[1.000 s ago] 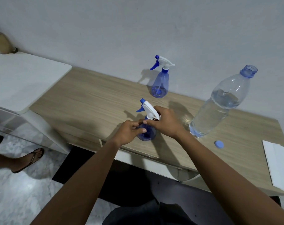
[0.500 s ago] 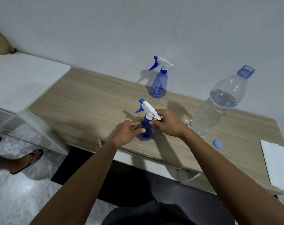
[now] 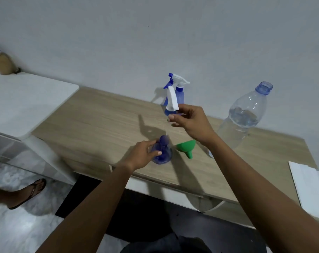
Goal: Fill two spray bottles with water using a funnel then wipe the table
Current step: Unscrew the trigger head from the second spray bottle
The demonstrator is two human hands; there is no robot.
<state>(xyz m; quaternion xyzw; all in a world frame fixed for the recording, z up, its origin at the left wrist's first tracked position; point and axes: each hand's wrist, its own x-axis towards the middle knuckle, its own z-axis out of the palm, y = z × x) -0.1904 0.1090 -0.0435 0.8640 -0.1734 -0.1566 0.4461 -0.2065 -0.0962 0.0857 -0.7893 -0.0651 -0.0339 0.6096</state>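
Lifted since half a second ago, the spray head (image 3: 172,99) is off the near bottle (image 3: 165,154); the right hand (image 3: 193,123) pinches its collar above the table (image 3: 100,121). The left hand (image 3: 144,156) grips the bottle's body near the front edge. A green funnel (image 3: 186,146) lies just beside it (on its side). The second spray bottle (image 3: 179,86) stands by the wall, with the open water bottle (image 3: 244,117) further right.

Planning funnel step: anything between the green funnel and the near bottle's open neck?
Nothing visible. Green plastic funnel lies right of the translucent blue spray bottle; left hand grips its body, right hand holds the white trigger head lifted clear.
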